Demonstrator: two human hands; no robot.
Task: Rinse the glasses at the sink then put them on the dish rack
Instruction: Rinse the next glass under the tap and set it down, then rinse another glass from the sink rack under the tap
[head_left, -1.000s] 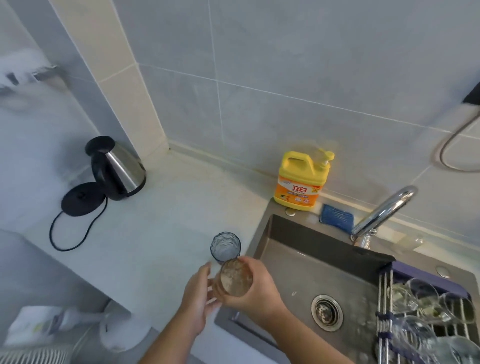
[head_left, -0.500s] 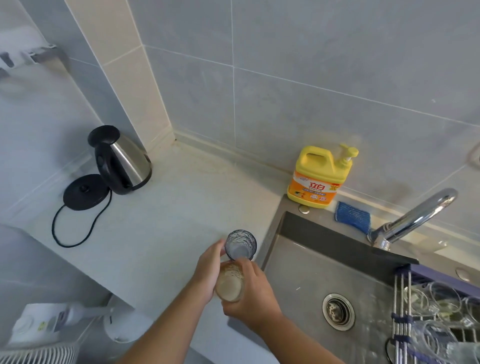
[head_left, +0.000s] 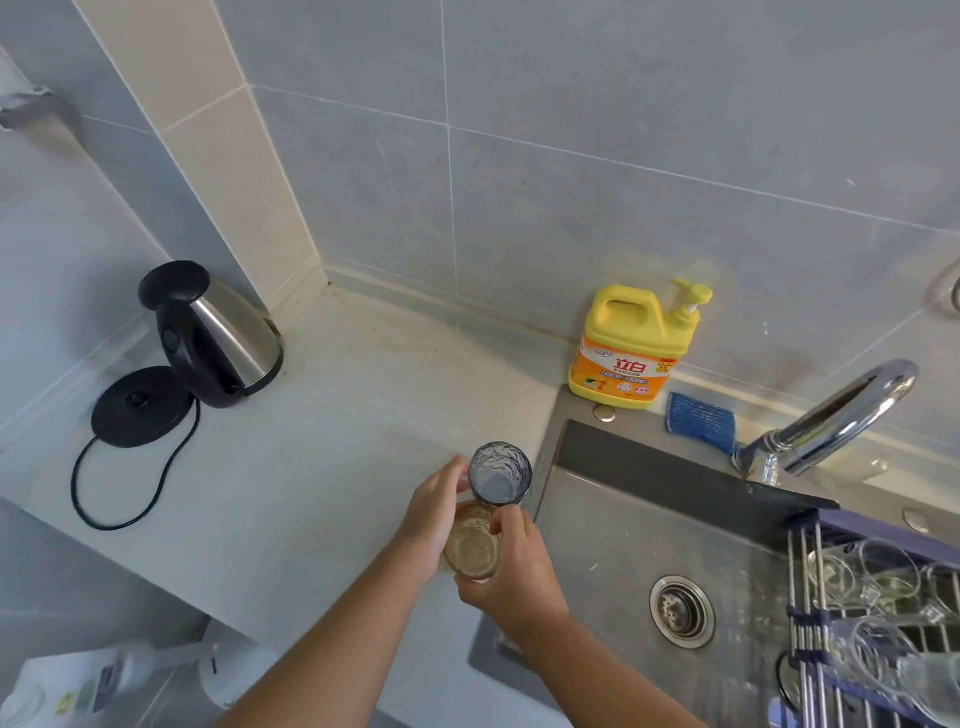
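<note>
While my right hand (head_left: 511, 566) is wrapped around the amber glass (head_left: 471, 545), my left hand (head_left: 434, 512) has thumb and fingers curled on the smoky blue glass (head_left: 500, 473) just beyond it, and the two glasses look like they're touching. Both sit over the edge of the surface (head_left: 322, 467), right beside the sink (head_left: 613, 545) on my right. Further right, the dish rack (head_left: 804, 582) holds clear glasses (head_left: 883, 571). The kettle (head_left: 218, 332) is way off to my left.
</note>
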